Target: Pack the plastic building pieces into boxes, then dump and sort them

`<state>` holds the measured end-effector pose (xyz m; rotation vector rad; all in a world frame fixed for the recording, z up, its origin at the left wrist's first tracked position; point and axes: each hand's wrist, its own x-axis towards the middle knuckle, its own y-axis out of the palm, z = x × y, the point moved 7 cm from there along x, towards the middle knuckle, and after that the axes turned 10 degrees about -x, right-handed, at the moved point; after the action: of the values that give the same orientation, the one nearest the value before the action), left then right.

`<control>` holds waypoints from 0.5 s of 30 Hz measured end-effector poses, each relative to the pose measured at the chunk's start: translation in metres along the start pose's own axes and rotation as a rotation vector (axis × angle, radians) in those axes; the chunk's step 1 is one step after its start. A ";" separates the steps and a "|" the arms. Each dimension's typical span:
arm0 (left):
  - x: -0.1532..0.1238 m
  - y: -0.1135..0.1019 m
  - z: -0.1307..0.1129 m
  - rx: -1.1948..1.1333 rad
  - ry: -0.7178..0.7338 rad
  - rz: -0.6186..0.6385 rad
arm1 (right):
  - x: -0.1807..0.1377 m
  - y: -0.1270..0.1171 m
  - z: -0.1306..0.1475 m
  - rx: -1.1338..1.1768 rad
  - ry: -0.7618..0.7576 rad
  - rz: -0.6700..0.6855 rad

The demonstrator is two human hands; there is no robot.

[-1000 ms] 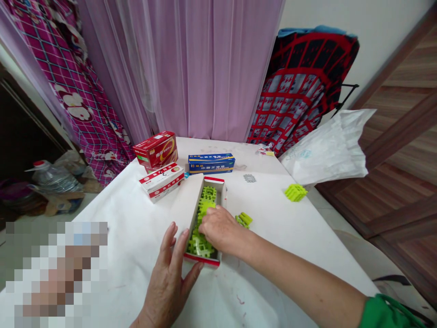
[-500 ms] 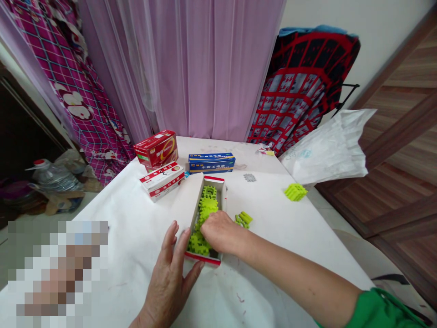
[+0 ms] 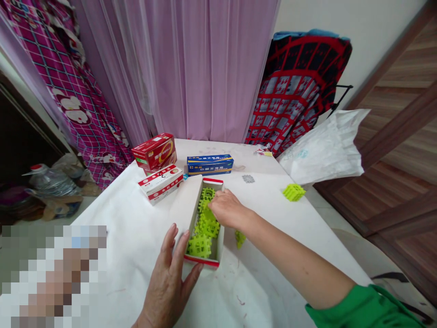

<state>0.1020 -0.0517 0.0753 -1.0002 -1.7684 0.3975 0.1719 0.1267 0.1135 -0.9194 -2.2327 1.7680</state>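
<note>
A long open carton (image 3: 221, 237), white with red ends, lies on the table with several lime-green notched plastic building pieces (image 3: 200, 246) inside. My left hand (image 3: 170, 269) rests along the carton's near left edge, fingers apart and thumb by its front end. Over the carton's far right side is my right hand (image 3: 227, 208), its fingers curled down onto a lime-green building piece (image 3: 209, 212). The fingertips are partly hidden. Beneath my right forearm, some loose green pieces (image 3: 240, 238) show on the table.
Behind the carton stand a blue box (image 3: 210, 165), a white-and-red box (image 3: 161, 183) and a red box (image 3: 155, 152). A grey notched piece (image 3: 248, 178) lies right of them. A green cube (image 3: 294, 192) sits at the right edge, near a white bag (image 3: 324, 148).
My right hand has moved from the carton's middle toward its far right side, uncovering more green pieces. My left hand stays at the carton's edge. The view has shifted slightly.
</note>
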 end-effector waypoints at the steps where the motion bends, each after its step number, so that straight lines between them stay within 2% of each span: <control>1: 0.000 0.000 0.000 0.000 0.000 0.001 | 0.000 0.002 0.003 0.007 -0.014 0.006; 6: -0.001 0.001 -0.001 0.005 0.013 0.012 | -0.006 0.008 0.012 0.075 -0.038 -0.047; 15: -0.002 0.001 0.001 -0.001 0.004 0.018 | -0.004 0.004 0.013 0.083 -0.036 -0.063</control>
<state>0.1017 -0.0522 0.0726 -1.0177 -1.7574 0.4053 0.1707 0.1143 0.1066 -0.7985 -2.1663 1.8473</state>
